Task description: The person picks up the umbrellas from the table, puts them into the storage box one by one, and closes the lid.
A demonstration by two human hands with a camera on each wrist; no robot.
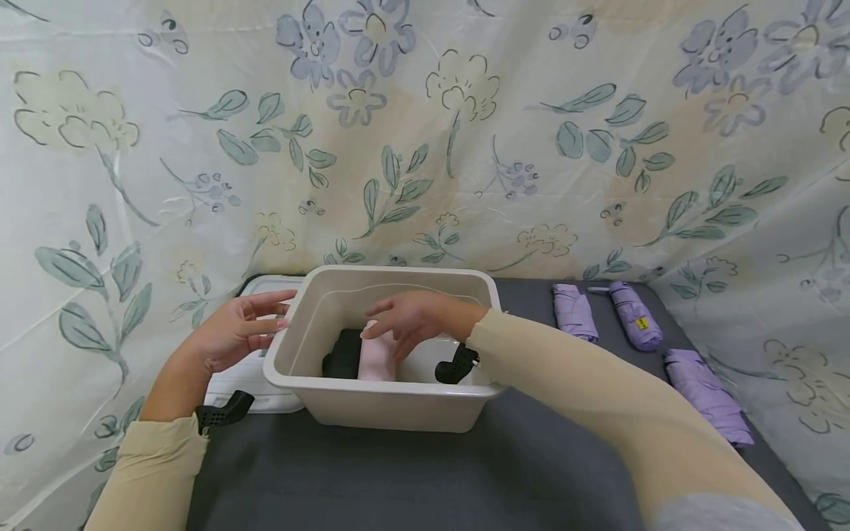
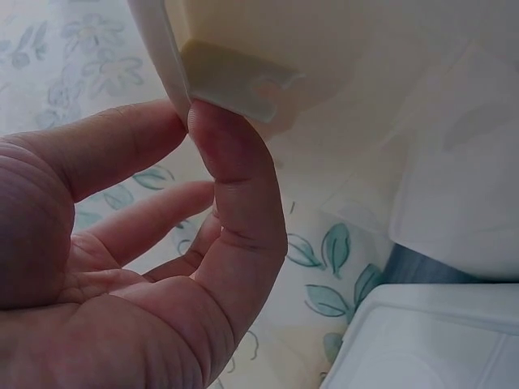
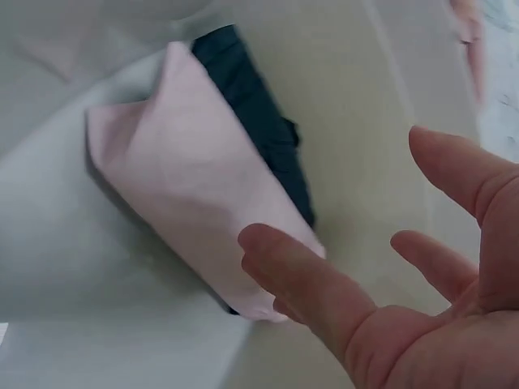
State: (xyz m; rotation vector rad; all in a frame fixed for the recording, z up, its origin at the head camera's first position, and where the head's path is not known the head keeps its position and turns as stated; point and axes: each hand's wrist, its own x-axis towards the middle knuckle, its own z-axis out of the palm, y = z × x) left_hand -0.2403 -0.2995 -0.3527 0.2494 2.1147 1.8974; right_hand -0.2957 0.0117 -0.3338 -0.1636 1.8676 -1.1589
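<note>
A beige plastic bin (image 1: 398, 409) stands on the dark table. Inside lie a pink fabric bundle (image 1: 377, 358) and, against it on the left, a dark fabric bundle (image 1: 341, 355). My right hand (image 1: 425, 317) reaches into the bin over the pink bundle, fingers spread and loosely bent; in the right wrist view the fingertips (image 3: 263, 243) overlap the pink cloth (image 3: 195, 154), and whether they touch is unclear. At the bin's left rim is my left hand (image 1: 242, 328). The left wrist view shows its thumb and a finger (image 2: 243, 170) pinching the rim edge (image 2: 166, 65).
Several purple bundles that look like folded umbrellas lie at the table's right, among them one with a yellow tag (image 1: 637, 317) and one nearer the edge (image 1: 707, 394). A white lid-like panel (image 1: 255, 391) lies left of the bin. Flowered cloth (image 1: 425, 184) hangs behind and at both sides.
</note>
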